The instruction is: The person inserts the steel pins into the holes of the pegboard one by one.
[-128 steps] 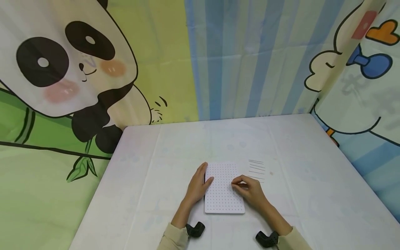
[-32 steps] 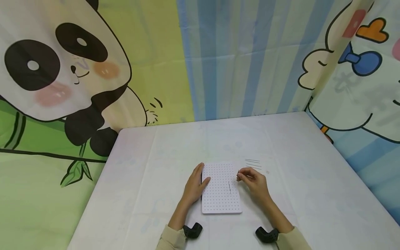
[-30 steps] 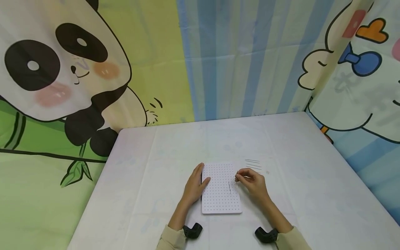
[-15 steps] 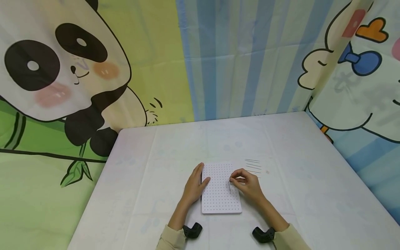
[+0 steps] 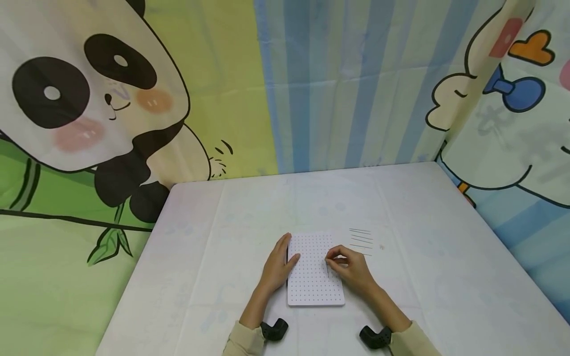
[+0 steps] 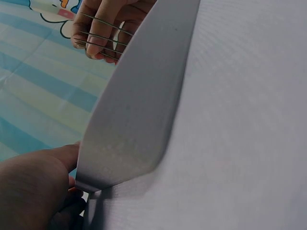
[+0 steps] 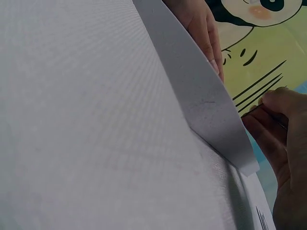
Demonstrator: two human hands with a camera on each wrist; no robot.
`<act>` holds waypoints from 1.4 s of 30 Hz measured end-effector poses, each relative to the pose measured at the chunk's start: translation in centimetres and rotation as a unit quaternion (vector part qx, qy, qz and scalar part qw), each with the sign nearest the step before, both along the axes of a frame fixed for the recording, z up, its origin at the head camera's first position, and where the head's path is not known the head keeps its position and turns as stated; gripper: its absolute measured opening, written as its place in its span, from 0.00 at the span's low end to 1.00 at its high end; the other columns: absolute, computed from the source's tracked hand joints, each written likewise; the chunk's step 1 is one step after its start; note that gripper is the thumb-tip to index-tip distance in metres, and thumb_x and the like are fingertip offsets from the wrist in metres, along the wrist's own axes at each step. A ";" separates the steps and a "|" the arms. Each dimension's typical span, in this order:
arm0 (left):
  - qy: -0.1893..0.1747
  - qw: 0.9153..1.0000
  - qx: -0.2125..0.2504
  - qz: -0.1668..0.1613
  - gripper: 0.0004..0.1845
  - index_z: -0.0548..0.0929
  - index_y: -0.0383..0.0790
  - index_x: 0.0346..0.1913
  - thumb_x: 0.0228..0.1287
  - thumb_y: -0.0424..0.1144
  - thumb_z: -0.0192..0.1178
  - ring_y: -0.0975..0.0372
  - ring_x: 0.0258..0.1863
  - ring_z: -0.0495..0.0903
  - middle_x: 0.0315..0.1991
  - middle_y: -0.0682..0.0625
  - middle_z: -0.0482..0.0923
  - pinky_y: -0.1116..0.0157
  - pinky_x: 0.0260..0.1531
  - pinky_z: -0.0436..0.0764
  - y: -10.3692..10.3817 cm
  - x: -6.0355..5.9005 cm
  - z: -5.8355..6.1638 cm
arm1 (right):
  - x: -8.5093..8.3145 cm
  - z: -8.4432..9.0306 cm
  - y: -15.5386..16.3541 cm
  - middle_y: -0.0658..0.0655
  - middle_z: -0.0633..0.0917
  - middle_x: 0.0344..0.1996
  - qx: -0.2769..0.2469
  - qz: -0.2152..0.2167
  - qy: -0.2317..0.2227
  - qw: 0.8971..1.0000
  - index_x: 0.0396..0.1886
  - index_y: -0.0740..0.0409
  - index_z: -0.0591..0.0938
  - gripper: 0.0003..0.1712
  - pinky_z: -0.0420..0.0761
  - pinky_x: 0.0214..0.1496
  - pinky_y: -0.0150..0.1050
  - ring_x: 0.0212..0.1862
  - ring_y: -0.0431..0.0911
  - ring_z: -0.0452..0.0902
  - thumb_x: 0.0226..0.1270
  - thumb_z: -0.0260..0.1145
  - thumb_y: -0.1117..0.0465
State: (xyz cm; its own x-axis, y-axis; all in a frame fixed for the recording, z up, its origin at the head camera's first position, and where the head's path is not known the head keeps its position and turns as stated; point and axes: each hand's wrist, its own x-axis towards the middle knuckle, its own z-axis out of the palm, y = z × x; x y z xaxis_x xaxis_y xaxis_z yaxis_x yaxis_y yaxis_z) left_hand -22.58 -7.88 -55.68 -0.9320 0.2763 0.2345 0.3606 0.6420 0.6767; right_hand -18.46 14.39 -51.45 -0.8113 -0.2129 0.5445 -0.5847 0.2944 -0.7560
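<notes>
A white board (image 5: 307, 289) dotted with rows of small holes lies on the table. My left hand (image 5: 277, 267) rests along its left edge, fingers straight against the side and thumb on the top face. Over the right half of the board, my right hand (image 5: 352, 271) pinches a thin needle (image 7: 253, 110) between thumb and fingertips, close to the top face. Several dark needles (image 7: 259, 86) stand up from the board beside those fingertips in the right wrist view; they also show as standing needles (image 6: 101, 37) in the left wrist view.
A row of loose needles (image 5: 361, 235) lies on the white tabletop (image 5: 249, 217), to the right of the board's far end. Printed cloth (image 5: 320, 89) hangs behind the table. Black wrist-worn devices (image 5: 274, 329) sit by both sleeves.
My right hand has moved left from the board's right edge with the needle, in over the standing needles. Fewer needles lie in the row than earlier. The left hand stays at the board's edge.
</notes>
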 end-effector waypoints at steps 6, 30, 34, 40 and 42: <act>-0.011 1.000 -0.005 0.003 0.34 0.57 0.37 0.70 0.65 0.46 0.55 0.53 0.67 0.55 0.69 0.44 0.55 0.55 0.64 0.58 0.0 0.0 0.1 | -0.1 0.0 -0.1 0.57 0.82 0.29 0.038 -0.012 0.021 0.999 0.31 0.66 0.78 0.11 0.83 0.33 0.39 0.33 0.50 0.80 0.49 0.68 0.79; -0.009 1.000 -0.009 0.004 0.34 0.56 0.36 0.70 0.66 0.46 0.55 0.53 0.67 0.56 0.69 0.43 0.56 0.55 0.64 0.58 -0.1 0.1 0.0 | -1.5 -2.6 4.9 0.59 0.82 0.40 -0.005 -0.059 -0.033 0.998 0.43 0.65 0.79 0.16 0.79 0.44 0.31 0.41 0.49 0.80 0.52 0.68 0.74; -0.009 1.000 -0.009 0.007 0.34 0.56 0.36 0.70 0.66 0.46 0.55 0.53 0.67 0.55 0.69 0.43 0.56 0.56 0.65 0.57 -0.2 0.1 0.0 | -1.8 -2.9 6.4 0.51 0.83 0.37 0.037 -0.144 -0.032 0.988 0.38 0.56 0.83 0.11 0.76 0.43 0.24 0.38 0.42 0.80 0.53 0.70 0.66; -0.003 1.000 -0.012 0.007 0.34 0.57 0.36 0.70 0.66 0.46 0.55 0.53 0.67 0.56 0.69 0.42 0.56 0.56 0.64 0.58 -0.1 0.0 0.0 | -2.1 -3.5 7.2 0.49 0.84 0.32 0.105 -0.214 -0.009 0.971 0.32 0.55 0.86 0.09 0.71 0.43 0.20 0.37 0.44 0.79 0.48 0.74 0.65; -0.003 1.000 -0.012 0.007 0.34 0.57 0.36 0.70 0.66 0.46 0.55 0.53 0.67 0.56 0.69 0.42 0.56 0.56 0.64 0.58 0.0 0.1 0.0 | -2.1 -3.7 7.3 0.49 0.84 0.30 0.113 -0.220 -0.005 0.969 0.30 0.56 0.86 0.09 0.71 0.41 0.21 0.37 0.44 0.78 0.46 0.74 0.66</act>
